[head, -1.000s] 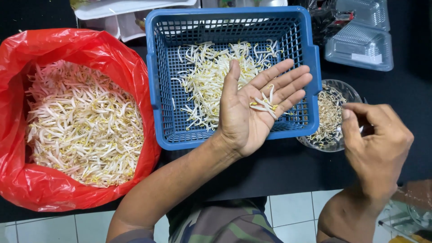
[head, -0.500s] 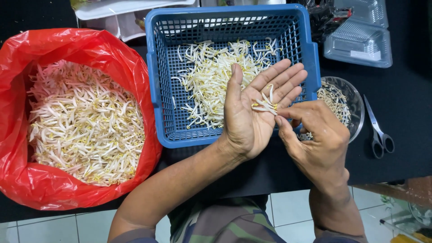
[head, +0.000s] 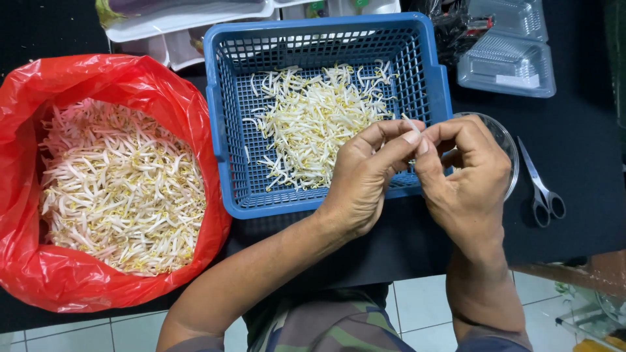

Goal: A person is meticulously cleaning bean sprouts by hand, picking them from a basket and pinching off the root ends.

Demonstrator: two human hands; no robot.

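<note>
Both the left hand (head: 362, 179) and right hand (head: 466, 176) pinch one bean sprout (head: 411, 125) over the blue basket's (head: 218, 130) rim, where squeezing too hard could likely snap it.

Both hands (head: 417, 173) fingertip to fingertip on one bean sprout (head: 409, 124) over the blue basket (head: 222, 130).

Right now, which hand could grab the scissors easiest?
Right hand: the scissors lie just beside it on the black table. The left hand is farther off, over the basket, pinching a sprout.
</note>
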